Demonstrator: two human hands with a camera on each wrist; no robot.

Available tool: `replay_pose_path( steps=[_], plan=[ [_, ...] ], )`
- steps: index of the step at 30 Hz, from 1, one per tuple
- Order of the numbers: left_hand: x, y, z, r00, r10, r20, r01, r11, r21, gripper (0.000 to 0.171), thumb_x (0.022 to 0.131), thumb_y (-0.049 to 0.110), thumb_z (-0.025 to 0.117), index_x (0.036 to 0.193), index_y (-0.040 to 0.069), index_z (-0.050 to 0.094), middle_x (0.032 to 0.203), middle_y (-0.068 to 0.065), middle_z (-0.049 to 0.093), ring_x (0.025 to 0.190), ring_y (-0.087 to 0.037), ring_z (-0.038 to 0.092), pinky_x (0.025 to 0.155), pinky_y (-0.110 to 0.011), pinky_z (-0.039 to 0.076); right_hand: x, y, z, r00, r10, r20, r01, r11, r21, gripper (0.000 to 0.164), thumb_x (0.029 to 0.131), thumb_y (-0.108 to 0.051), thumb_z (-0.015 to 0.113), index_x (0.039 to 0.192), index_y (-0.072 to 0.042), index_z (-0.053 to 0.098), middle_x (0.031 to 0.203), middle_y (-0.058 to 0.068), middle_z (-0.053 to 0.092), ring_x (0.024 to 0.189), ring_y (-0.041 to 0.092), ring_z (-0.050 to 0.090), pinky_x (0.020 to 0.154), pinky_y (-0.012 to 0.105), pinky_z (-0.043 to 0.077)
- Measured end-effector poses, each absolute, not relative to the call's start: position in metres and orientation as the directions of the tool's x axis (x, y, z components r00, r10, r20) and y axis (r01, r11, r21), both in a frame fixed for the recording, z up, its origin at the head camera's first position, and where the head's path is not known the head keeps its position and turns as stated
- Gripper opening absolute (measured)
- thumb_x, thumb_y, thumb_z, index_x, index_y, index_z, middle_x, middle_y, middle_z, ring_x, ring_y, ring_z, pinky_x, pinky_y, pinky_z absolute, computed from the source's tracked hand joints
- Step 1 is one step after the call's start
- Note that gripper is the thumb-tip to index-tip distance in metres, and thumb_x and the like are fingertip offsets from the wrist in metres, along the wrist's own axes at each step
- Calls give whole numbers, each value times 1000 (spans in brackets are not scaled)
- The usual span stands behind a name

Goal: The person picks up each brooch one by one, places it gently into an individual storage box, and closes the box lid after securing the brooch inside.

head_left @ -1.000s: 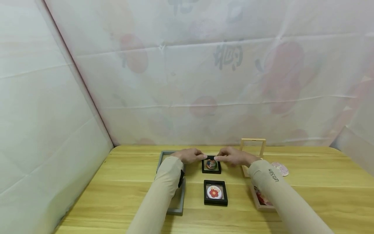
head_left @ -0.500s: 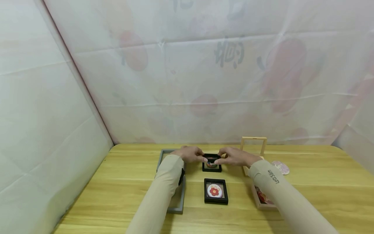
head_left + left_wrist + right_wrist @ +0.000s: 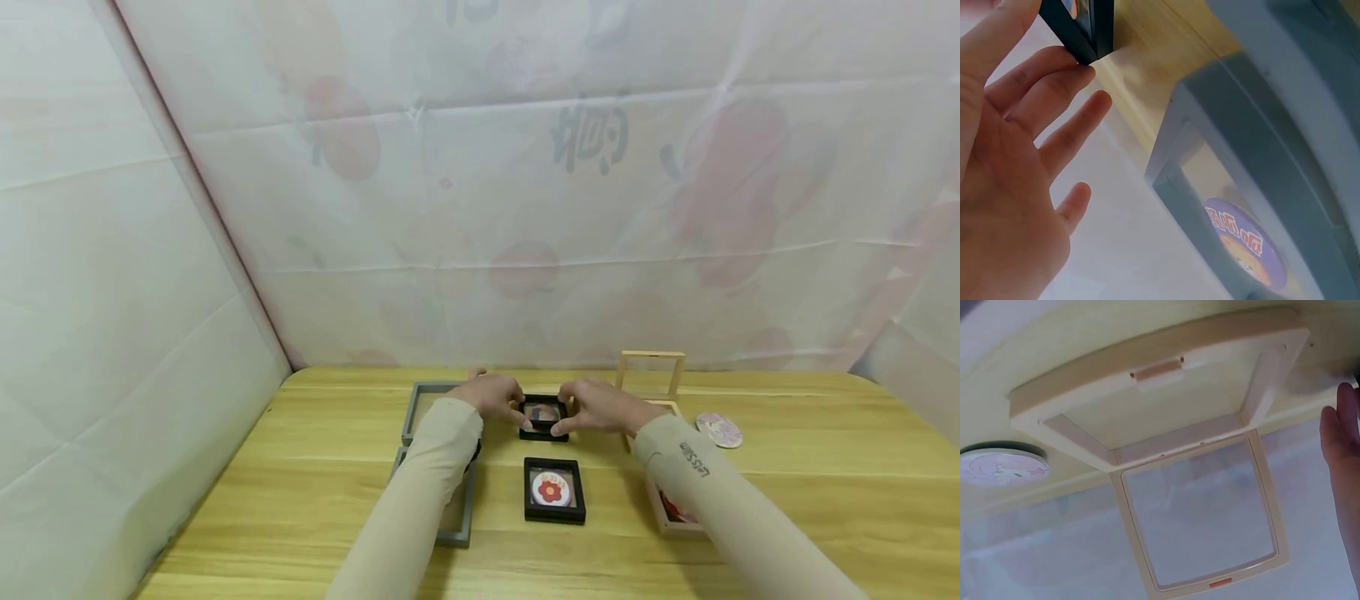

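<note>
At the table's middle, a small black display frame (image 3: pixel 543 402) holds a round badge (image 3: pixel 543 414) behind its clear window. Its lid stands slightly raised from the base, with a narrow wedge-shaped gap in the left wrist view. My left hand (image 3: pixel 491 396) pinches the lid's left side between thumb and fingers; its outer fingers spread free in the left wrist view. From the other side, my right hand (image 3: pixel 600 406) pinches the lid's right edge; the right wrist view shows only part of that hand. Nearer me lies a second black frame (image 3: pixel 554 515) with a red-flower badge (image 3: pixel 551 490).
Two grey frames (image 3: pixel 463 525) lie to the left, one with a purple-rimmed badge (image 3: pixel 1250 247). On the right, an open beige frame (image 3: pixel 651 355) has its lid upright. A pale pink badge (image 3: pixel 718 430) lies beside it. Under my right forearm is another beige frame (image 3: pixel 678 527).
The black frame's lid has swung down toward me, over the badge. Both hands have followed it, with the thumbs lower and nearer me. The second black frame has stayed put.
</note>
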State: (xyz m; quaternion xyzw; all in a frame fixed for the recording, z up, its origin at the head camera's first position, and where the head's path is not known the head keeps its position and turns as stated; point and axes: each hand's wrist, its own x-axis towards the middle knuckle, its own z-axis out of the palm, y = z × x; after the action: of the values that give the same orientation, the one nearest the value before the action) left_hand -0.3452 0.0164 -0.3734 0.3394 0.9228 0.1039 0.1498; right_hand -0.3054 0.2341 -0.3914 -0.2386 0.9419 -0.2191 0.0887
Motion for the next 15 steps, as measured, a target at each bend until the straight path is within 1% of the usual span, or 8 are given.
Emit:
replay_pose_path(
  steps=[3,4,7,11,14,15],
  plan=[
    [-343,18,-375,-729,662,-176,608,744,279,31,86,38,82,105,14,79,99,7,74,92,-9,65,119,-49,20,-304,233,-396,-862,-507,-14,-455,784,-423,51,85,-34,83,109,7,67,86,3,66,74,10,59,69,31,53],
    [-342,18,-375,-730,663,-164,611,742,276,28,85,37,83,100,14,79,93,8,73,87,-8,64,118,-50,20,-303,233,-397,-858,-514,3,-470,782,-410,49,85,-34,84,106,7,67,84,2,65,72,9,58,68,30,53],
    [-338,19,-376,-740,662,-120,619,740,262,25,81,36,87,89,14,79,80,9,70,78,-7,63,118,-50,23,-302,232,-400,-838,-543,57,-523,768,-369,41,83,-33,85,95,1,65,79,0,60,68,8,52,63,28,48],
    [-334,19,-377,-757,649,-79,622,752,220,30,77,38,90,91,14,79,85,9,73,83,-10,67,118,-48,25,-300,230,-403,-818,-566,99,-563,755,-335,36,83,-31,86,85,-5,61,75,-1,54,64,8,44,59,26,42],
    [-334,21,-379,-762,644,-64,623,757,195,33,76,39,90,92,14,78,87,8,73,87,-11,68,117,-47,27,-300,230,-404,-821,-562,102,-561,760,-328,34,83,-30,86,84,-6,61,75,-1,54,64,7,44,59,25,42],
    [-334,22,-380,-763,644,-57,625,758,185,33,75,40,91,91,14,78,85,9,72,85,-11,67,116,-46,28,-300,231,-404,-821,-561,101,-561,762,-325,34,83,-30,86,84,-6,61,75,-1,54,64,7,44,59,25,42]
  ],
)
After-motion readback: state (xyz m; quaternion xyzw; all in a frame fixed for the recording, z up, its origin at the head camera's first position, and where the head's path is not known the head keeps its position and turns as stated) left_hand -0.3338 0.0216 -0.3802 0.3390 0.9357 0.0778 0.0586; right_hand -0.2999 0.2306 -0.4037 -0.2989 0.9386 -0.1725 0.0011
